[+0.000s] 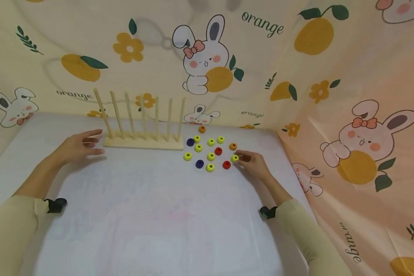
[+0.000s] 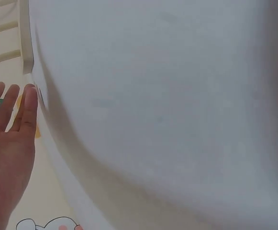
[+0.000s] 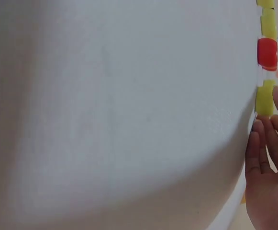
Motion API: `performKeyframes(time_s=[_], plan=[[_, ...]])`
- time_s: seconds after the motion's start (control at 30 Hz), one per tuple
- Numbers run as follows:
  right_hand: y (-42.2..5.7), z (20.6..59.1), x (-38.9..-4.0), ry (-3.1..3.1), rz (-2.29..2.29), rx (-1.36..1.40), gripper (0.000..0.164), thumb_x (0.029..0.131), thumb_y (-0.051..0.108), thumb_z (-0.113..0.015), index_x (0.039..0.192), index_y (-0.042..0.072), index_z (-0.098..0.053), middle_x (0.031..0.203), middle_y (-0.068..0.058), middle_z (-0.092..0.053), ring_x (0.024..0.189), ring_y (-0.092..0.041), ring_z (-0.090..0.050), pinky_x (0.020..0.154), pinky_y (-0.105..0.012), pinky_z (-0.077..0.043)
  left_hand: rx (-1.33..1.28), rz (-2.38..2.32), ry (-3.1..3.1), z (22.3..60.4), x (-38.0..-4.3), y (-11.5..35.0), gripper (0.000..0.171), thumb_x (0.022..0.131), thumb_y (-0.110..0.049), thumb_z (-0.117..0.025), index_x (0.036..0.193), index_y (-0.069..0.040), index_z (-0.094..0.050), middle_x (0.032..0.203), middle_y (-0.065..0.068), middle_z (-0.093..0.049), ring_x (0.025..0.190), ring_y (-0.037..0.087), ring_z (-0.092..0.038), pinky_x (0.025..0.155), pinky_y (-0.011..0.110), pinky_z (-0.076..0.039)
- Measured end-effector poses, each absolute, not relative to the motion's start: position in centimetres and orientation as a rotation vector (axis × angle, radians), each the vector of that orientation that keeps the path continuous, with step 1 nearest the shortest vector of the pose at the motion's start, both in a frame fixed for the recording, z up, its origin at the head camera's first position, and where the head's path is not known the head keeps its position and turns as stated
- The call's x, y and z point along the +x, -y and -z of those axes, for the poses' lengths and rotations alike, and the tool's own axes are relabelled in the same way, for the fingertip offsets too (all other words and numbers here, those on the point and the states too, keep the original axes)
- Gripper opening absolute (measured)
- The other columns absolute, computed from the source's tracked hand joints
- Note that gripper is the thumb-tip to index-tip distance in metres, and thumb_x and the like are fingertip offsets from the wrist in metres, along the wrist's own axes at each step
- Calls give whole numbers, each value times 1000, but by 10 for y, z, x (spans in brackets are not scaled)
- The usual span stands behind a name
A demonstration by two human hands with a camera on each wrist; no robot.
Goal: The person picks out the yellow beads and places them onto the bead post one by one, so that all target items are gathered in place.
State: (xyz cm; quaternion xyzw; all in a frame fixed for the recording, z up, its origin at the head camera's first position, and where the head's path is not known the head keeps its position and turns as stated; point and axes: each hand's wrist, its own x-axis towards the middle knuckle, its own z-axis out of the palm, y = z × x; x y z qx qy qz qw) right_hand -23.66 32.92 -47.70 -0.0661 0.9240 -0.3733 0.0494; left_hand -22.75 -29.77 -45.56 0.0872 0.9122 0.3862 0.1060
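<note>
head view: right hand (image 1: 256,165) at the yellow bead (image 1: 233,159), left hand (image 1: 75,147) beside the rack (image 1: 143,144)

from where i stand, the two hands are well apart. the left hand is relaxed, its thumb away from its fingers, near the left end of the wooden rack with seven pegs. the right hand brings its fingertips to the yellow bead; i cannot tell if they pinch it. this bead is on the white table (image 1: 151,214), near a red bead (image 1: 226,166) and an orange bead (image 1: 233,147).
</note>
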Motion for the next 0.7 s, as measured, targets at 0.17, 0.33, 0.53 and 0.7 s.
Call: performKeyframes(time_s=[0.17, 0.33, 0.53, 0.7], plan=[[-329, 480, -238, -2822, 1187, -177, 37, 87, 19, -79, 123, 17, -71, 109, -5, -70, 94, -22, -61, 80, -27, -53, 261, -1166, -2674, 457, -239, 295, 85, 89, -33, -76, 154, -1, -31, 138, 34, -50, 130, 49, -46, 106, 56, -39], [-328, 483, -241, -2855, 1168, -169, 34, 86, 20, -79, 120, 16, -73, 107, -4, -71, 92, -21, -62, 79, -29, -54, 267, -1220, -2627, 460, -248, 293, 82, 89, -27, -76, 153, 1, -33, 143, 32, -47, 131, 47, -46, 95, 17, -48], [-323, 480, -242, -2891, 1141, -182, 32, 86, 21, -80, 117, 15, -75, 106, -5, -73, 90, -21, -65, 78, -33, -54, 282, -1296, -2582, 463, -253, 289, 76, 88, -17, -77, 148, 7, -37, 144, 32, -45, 128, 40, -51, 82, 0, -41], [-319, 478, -244, -2895, 1148, -245, 32, 85, 22, -80, 116, 15, -75, 113, -5, -72, 91, -21, -67, 80, -37, -55, 248, -1302, -2561, 467, -255, 289, 78, 88, -16, -77, 149, 9, -34, 145, 33, -43, 125, 31, -53, 81, 0, -41]])
